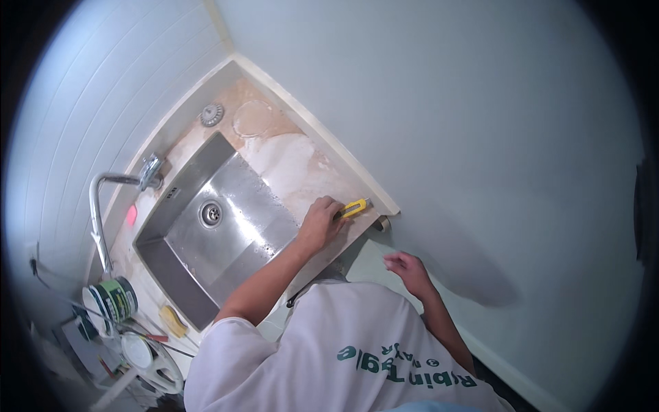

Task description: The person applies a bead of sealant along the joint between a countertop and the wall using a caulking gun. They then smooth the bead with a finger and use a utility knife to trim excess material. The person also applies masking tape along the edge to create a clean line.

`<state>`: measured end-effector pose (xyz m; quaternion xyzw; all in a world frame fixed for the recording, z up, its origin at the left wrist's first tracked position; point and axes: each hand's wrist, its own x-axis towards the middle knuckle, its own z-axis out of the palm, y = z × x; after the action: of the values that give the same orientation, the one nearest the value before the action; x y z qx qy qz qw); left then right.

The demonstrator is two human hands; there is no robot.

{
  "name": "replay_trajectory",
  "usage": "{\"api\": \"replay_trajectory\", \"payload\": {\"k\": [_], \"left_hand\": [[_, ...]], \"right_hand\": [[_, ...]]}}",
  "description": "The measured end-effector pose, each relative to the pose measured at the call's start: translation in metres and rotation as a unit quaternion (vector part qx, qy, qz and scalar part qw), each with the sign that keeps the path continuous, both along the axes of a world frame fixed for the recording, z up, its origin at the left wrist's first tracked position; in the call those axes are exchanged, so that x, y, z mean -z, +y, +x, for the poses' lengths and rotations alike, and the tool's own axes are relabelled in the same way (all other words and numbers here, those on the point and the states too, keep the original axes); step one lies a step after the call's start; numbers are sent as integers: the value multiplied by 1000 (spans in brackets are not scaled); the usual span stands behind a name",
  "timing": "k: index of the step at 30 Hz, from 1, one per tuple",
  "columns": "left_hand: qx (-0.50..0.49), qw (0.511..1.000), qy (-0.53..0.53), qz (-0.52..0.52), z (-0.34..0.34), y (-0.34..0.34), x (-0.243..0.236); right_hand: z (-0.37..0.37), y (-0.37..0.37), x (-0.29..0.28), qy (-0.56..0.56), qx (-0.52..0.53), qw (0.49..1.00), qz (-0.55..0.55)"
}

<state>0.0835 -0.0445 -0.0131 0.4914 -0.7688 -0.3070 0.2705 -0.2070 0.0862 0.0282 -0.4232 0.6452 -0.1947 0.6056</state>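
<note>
My left hand (321, 223) reaches across the near right corner of the counter, its fingers closed round one end of a yellow utility knife (354, 208). The knife's other end points right, toward the raised edge strip along the wall. Beneath the hand, the countertop (292, 165) is tan with pale whitish patches. To the left of the hand lies a wet stainless steel sink (264, 206). Off the counter's front edge, close to my body, my right hand (410, 272) hangs in the air with loosely bent fingers and nothing visible in it.
A drain strainer (212, 115) sits at the far corner of the sink. A curved chrome faucet (96, 199) rises on the left. Beyond it stand a green and white tub (118, 300), a yellow sponge (173, 321) and assorted clutter. A plain wall (480, 123) borders the counter's right side.
</note>
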Motion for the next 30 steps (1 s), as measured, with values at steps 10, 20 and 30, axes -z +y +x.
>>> {"api": "replay_trajectory", "payload": {"k": [10, 20, 30], "left_hand": [[-77, 960, 116, 243, 77, -57, -118], [-91, 898, -420, -94, 264, -345, -106], [19, 892, -451, -9, 281, -394, -90]], "right_hand": [[194, -188, -50, -140, -11, 982, -125], [346, -304, 32, -233, 27, 962, -143], [456, -426, 66, -210, 123, 941, -236]]}}
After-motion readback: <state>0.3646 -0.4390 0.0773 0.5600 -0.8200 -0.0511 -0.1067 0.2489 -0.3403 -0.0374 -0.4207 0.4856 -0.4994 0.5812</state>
